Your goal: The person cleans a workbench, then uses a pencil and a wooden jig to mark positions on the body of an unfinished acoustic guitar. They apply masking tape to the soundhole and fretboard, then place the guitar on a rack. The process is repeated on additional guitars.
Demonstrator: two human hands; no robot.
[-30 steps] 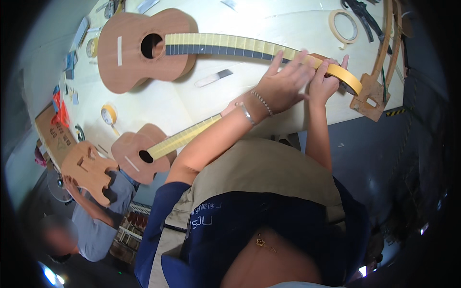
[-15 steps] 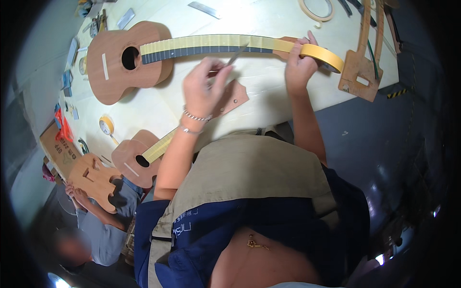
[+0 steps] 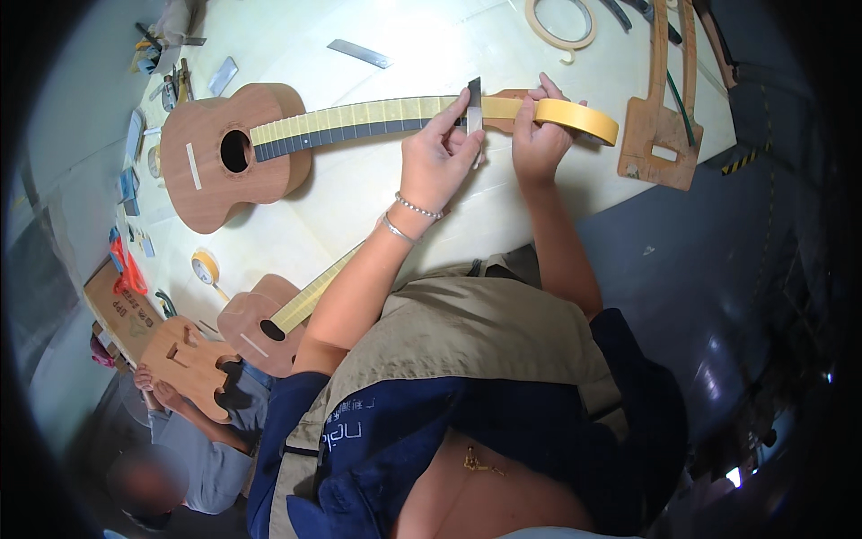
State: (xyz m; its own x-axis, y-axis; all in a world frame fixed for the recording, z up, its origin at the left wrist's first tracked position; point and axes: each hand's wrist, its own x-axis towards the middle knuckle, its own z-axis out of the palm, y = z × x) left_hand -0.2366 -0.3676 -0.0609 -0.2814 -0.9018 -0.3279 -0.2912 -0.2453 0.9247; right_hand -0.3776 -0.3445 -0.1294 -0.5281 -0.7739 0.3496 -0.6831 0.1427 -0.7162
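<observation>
A ukulele [image 3: 206, 193] of plain brown wood lies on the table, its neck pointing right. Yellow masking tape [image 3: 359, 115] runs along the far half of its dark fretboard [image 3: 348, 137]. My left hand [image 3: 435, 166] pinches a flat metal blade [image 3: 475, 112], which stands across the tape at the fretboard's head end. Beyond it, the tape continues over the headstock [image 3: 505, 96] to a yellow tape roll [image 3: 575, 115]. My right hand [image 3: 540, 148] grips that roll, thumb on the near side and fingers partly hidden behind it.
Near my left arm lies a second ukulele [image 3: 260, 314]. At lower left a co-worker's hands [image 3: 157, 388] hold a wooden guitar-shaped board [image 3: 186, 359]. A wooden jig [image 3: 660, 148], a wider tape roll [image 3: 561, 22] and a metal strip [image 3: 359, 54] rest on the table [image 3: 431, 40].
My left hand has moved right along the neck, and its blade has turned from slanting to upright across the tape at the head end. My right hand still holds the roll.
</observation>
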